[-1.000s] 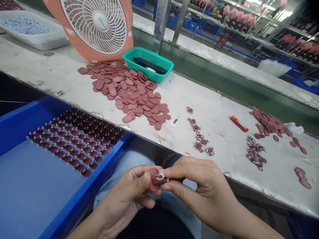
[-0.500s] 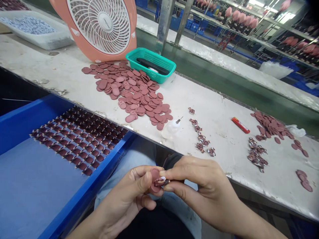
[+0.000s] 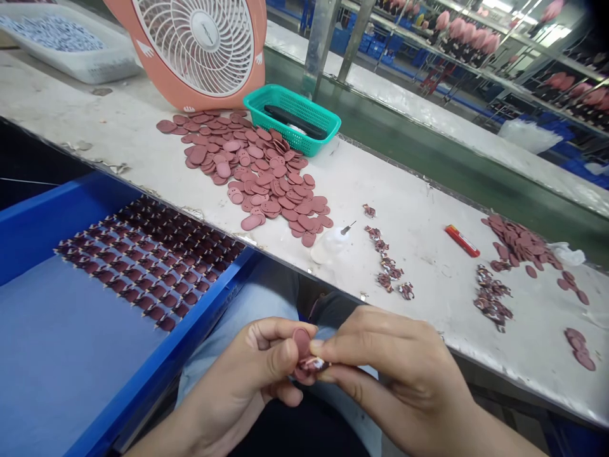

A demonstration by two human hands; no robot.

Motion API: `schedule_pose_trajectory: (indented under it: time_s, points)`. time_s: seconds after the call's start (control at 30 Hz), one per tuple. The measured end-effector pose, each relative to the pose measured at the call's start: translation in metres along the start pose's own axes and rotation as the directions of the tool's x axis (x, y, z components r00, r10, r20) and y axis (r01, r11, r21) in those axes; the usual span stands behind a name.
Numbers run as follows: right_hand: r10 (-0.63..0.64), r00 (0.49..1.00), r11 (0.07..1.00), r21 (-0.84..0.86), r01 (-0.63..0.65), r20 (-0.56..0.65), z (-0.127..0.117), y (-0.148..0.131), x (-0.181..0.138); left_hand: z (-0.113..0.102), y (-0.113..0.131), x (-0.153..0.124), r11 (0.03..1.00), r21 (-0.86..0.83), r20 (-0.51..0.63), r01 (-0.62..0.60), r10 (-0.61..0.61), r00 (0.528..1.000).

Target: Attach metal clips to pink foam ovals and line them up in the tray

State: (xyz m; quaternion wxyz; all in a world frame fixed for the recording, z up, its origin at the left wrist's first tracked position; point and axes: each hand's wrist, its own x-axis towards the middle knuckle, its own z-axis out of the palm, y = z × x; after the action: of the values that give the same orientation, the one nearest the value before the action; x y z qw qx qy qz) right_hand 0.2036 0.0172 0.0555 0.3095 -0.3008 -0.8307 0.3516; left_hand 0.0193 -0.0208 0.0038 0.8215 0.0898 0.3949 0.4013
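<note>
The oval discs (image 3: 247,171) are dusty pink, the basket (image 3: 291,119) teal with a lattice pattern, the fan (image 3: 200,44) coral with a white grille, the tray (image 3: 71,368) bright blue, and the lighter (image 3: 462,241) red and yellow.

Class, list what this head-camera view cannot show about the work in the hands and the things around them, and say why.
Head view:
The patterned piece on the maroon oval disc: partly hidden by the right hand and left hand.
The coral fan: top cut off by the upper edge.
The black object in the green plastic basket: too small to identify.
The maroon rows on the blue tray: too small for detail.
</note>
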Motion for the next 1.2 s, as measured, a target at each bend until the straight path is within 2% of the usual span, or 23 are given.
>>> schedule_pose_trajectory:
  time_s: [0.3,0.4,0.57,0.77,0.83,1.0,1.2]
  points:
    - [0.037,0.999,0.999,-0.012,-0.037,-0.007,-0.005,-0.008,-0.012,0.007,0.002,-0.001,1.000,0.027,0.118,-0.014,0.011,0.993]
    - [0.043,0.999,0.999,-0.021,-0.043,-0.020,-0.004,-0.005,-0.010,0.004,-0.002,0.004,1.000,0.013,0.106,-0.025,0.023,0.994]
    - [-0.031,0.999,0.999,-0.033,0.030,-0.019,-0.004,0.000,-0.007,0.005,0.000,0.006,1.000,0.003,0.087,0.010,-0.010,0.996]
    - [-0.055,0.998,0.998,-0.013,0.055,-0.030,-0.002,0.004,-0.004,0.003,-0.001,0.005,1.000,-0.015,0.043,0.010,-0.009,0.999]
    - [-0.060,0.998,0.998,-0.025,0.059,-0.033,-0.001,0.004,-0.003,0.001,-0.003,0.006,1.000,-0.008,0.061,0.010,-0.010,0.998]
    - [-0.013,0.999,0.995,-0.099,0.008,-0.048,-0.002,0.002,-0.005,-0.003,-0.002,0.009,1.000,-0.024,0.139,0.019,-0.016,0.990]
    - [0.040,0.999,0.999,0.017,-0.039,-0.030,-0.006,0.007,-0.006,-0.003,-0.002,0.012,0.998,-0.048,0.131,0.035,-0.028,0.991]
